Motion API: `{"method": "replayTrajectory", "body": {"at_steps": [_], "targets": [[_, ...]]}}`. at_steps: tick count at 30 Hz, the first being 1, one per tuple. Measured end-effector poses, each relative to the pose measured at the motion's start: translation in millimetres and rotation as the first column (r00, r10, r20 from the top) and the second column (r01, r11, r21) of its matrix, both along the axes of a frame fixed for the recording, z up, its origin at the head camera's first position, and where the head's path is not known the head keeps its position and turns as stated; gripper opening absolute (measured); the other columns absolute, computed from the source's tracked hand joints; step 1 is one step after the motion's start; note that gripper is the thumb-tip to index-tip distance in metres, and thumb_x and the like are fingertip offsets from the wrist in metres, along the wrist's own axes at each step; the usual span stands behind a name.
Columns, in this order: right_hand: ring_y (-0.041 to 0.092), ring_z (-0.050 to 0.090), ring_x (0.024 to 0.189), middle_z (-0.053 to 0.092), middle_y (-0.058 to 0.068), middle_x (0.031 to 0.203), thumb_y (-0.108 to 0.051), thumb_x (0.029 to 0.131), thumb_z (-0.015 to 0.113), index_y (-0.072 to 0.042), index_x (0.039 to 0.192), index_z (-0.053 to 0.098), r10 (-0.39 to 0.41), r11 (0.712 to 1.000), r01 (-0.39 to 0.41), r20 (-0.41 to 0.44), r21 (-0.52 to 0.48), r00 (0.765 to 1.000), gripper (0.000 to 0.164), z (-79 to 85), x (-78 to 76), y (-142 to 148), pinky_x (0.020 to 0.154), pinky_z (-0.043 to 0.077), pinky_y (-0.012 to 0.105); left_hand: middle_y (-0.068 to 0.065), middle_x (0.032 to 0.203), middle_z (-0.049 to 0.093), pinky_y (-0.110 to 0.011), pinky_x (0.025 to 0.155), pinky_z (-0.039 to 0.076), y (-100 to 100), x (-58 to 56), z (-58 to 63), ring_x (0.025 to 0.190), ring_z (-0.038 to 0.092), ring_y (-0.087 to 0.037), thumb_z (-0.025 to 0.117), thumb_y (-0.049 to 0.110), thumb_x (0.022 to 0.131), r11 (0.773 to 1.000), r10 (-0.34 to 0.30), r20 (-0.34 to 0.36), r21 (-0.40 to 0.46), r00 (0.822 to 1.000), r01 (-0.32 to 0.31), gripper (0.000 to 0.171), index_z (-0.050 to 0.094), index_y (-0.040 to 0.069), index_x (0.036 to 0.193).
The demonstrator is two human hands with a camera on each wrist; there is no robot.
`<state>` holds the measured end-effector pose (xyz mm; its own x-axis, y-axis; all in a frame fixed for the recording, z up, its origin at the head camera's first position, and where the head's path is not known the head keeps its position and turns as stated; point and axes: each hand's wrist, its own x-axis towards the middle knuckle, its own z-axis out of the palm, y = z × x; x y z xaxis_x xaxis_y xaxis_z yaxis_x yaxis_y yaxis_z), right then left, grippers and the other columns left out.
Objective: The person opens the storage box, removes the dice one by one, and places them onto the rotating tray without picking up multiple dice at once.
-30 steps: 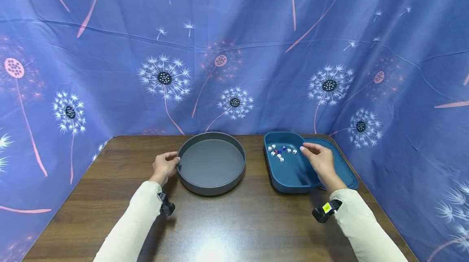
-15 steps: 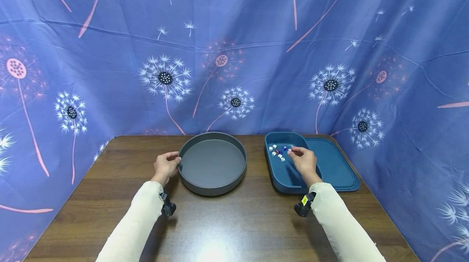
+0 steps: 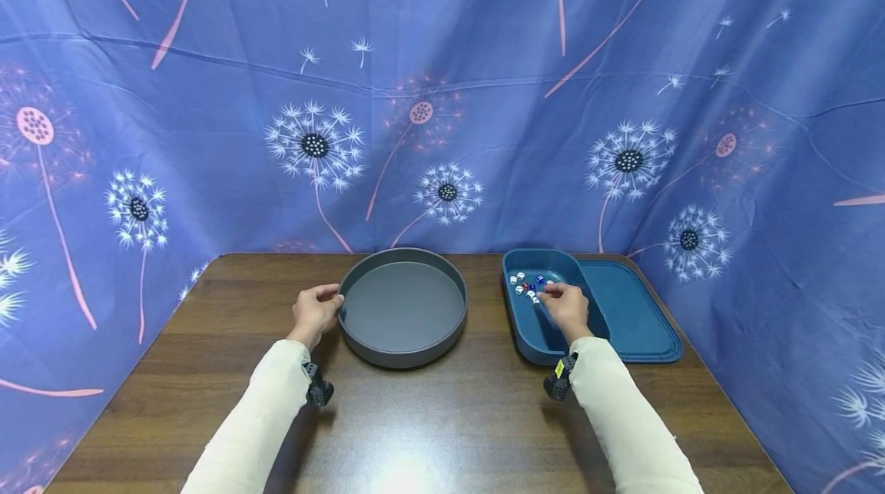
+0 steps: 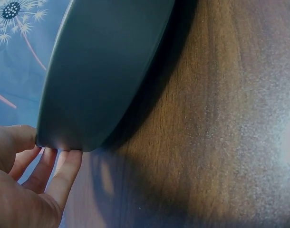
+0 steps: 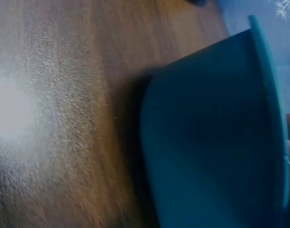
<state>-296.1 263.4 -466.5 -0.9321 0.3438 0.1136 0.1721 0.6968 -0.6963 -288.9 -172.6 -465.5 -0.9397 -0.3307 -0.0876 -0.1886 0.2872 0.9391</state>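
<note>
In the head view, my left hand [image 3: 314, 316] is at the left rim of a dark grey round pan [image 3: 404, 309]. The left wrist view shows the thumb at the rim and the fingers bent against the outer wall, gripping its edge. My right hand [image 3: 567, 308] reaches into a blue tub [image 3: 546, 342], fingertips down among the dice. White dice [image 3: 518, 290] lie there with blue dice [image 3: 540, 279] and a red die [image 3: 525, 286]. Whether the fingertips pinch a die cannot be seen. In the right wrist view, the tub wall [image 5: 207, 133] hides nearly all of the hand.
A flat blue lid [image 3: 632, 309] lies right of the tub, partly under or behind it. Everything stands on a brown wooden table [image 3: 442, 417]. A blue curtain with dandelion prints [image 3: 484, 133] hangs behind the table and along its sides.
My right hand has moved left and lower, from over the tub's right side to the dice, now covering some of them. The left hand keeps its grip on the pan.
</note>
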Motion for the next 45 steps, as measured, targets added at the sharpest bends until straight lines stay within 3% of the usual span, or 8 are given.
{"method": "replayTrajectory", "body": {"at_steps": [4, 9, 20, 28, 38, 45], "targets": [[0.035, 0.06, 0.099, 0.069, 0.019, 0.103, -0.02, 0.088, 0.069, 0.001, 0.108, 0.069, 0.013, 1.0, -0.013, 0.043, -0.001, 0.999, 0.029, -5.5, 0.3, -1.7, 0.083, 0.049, 0.047, -0.018, 0.106, 0.065, -0.023, 0.064, 0.058, 1.0, -0.8, 0.6, 0.085, 0.06, -0.018, 0.065, 0.006, 0.088, 0.999, -0.003, -0.016, -0.037, 1.0, 0.002, 0.03, 0.066, 0.0, 0.117], [0.036, 0.06, 0.1, 0.068, 0.02, 0.103, -0.02, 0.088, 0.068, 0.002, 0.108, 0.069, 0.019, 1.0, -0.019, 0.058, 0.007, 0.998, 0.029, -8.4, 1.2, -2.1, 0.084, 0.049, 0.048, -0.019, 0.107, 0.067, -0.013, 0.063, 0.047, 2.1, -1.8, 1.1, 0.1, 0.057, -0.026, 0.065, 0.008, 0.088, 0.992, -0.016, -0.035, -0.127, 0.999, 0.012, 0.029, 0.067, 0.0, 0.116], [0.036, 0.06, 0.099, 0.068, 0.021, 0.102, -0.015, 0.087, 0.069, 0.005, 0.111, 0.066, 0.1, 0.992, -0.106, 0.082, 0.075, 0.992, 0.031, -8.4, -0.2, -1.8, 0.085, 0.05, 0.05, -0.019, 0.109, 0.065, -0.019, 0.058, 0.055, 2.9, -3.4, 3.1, 0.094, 0.059, -0.024, 0.063, 0.008, 0.089, 0.996, -0.014, -0.031, -0.088, 0.999, 0.011, 0.031, 0.066, 0.0, 0.119], [0.034, 0.06, 0.089, 0.065, 0.014, 0.086, -0.013, 0.083, 0.072, 0.002, 0.096, 0.067, 0.094, 0.979, -0.112, 0.11, 0.171, 0.989, 0.02, -6.5, -0.5, -3.0, 0.08, 0.048, 0.051, -0.019, 0.109, 0.067, -0.019, 0.057, 0.056, 4.2, -4.6, 1.7, 0.092, 0.06, -0.023, 0.064, 0.007, 0.088, 0.997, -0.004, -0.036, -0.08, 0.999, 0.001, 0.03, 0.066, 0.0, 0.118], [0.032, 0.06, 0.082, 0.065, 0.011, 0.076, -0.011, 0.081, 0.073, 0.002, 0.086, 0.067, 0.093, 0.973, -0.113, 0.104, 0.201, 0.99, 0.014, -10.5, -0.7, -2.0, 0.078, 0.049, 0.05, -0.016, 0.104, 0.068, -0.017, 0.062, 0.05, 4.1, -1.1, 1.2, 0.104, 0.054, -0.029, 0.064, 0.008, 0.088, 0.993, 0.008, -0.043, -0.12, 0.999, -0.013, 0.029, 0.067, 0.001, 0.116], [0.032, 0.06, 0.082, 0.066, 0.012, 0.077, -0.012, 0.083, 0.072, 0.003, 0.087, 0.068, 0.092, 0.979, -0.108, 0.101, 0.173, 0.991, 0.015, -0.5, -0.7, -1.2, 0.081, 0.049, 0.052, -0.018, 0.109, 0.067, -0.021, 0.075, 0.047, 1.4, 0.5, 0.1, 0.108, 0.053, -0.03, 0.065, 0.009, 0.089, 0.991, -0.002, -0.035, -0.131, 0.999, -0.002, 0.03, 0.067, 0.002, 0.117]]}}
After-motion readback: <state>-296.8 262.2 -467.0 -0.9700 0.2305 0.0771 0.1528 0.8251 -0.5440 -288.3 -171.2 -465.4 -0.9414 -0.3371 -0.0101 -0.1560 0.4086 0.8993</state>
